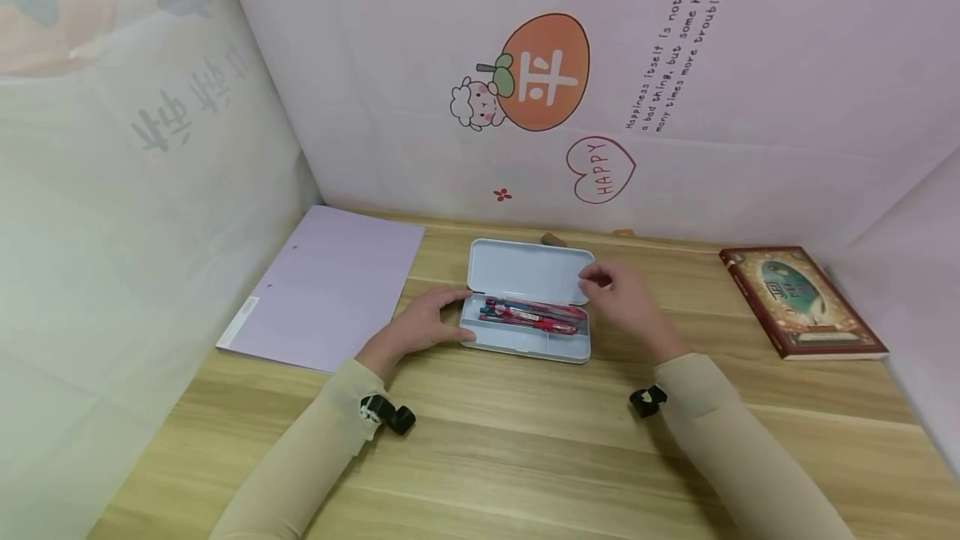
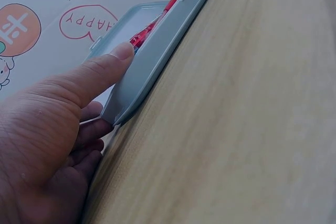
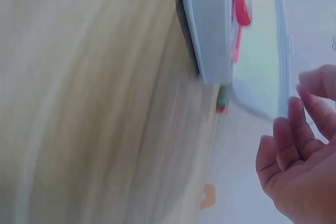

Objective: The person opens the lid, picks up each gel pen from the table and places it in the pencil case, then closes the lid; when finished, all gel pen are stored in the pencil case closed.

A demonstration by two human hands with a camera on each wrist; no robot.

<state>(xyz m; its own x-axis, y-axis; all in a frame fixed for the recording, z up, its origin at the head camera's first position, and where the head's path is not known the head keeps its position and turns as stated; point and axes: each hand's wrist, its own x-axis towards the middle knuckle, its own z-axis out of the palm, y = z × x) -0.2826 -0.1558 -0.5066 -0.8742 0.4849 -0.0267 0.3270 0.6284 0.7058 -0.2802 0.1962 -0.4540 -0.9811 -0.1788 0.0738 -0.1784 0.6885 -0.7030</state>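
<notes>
A pale blue pencil case [image 1: 492,337] lies on the table with its lid [image 1: 517,269] raised towards the back. Several red and dark pens [image 1: 528,320] lie lengthwise inside it. My left hand [image 1: 420,323] holds the case's left end, the thumb [image 2: 122,52] on the front rim and the other fingers behind the end. Beside the lid's right edge, my right hand [image 1: 622,300] hovers with loosely bent fingers [image 3: 286,140] and nothing in them. Whether a fingertip touches the lid I cannot tell.
To the left lies a lilac folder [image 1: 337,290] with a white label. A thick illustrated book [image 1: 806,298] lies at the right. Behind the lid, a small green and reddish block [image 1: 553,239] sits against the printed cloth wall [image 1: 405,107].
</notes>
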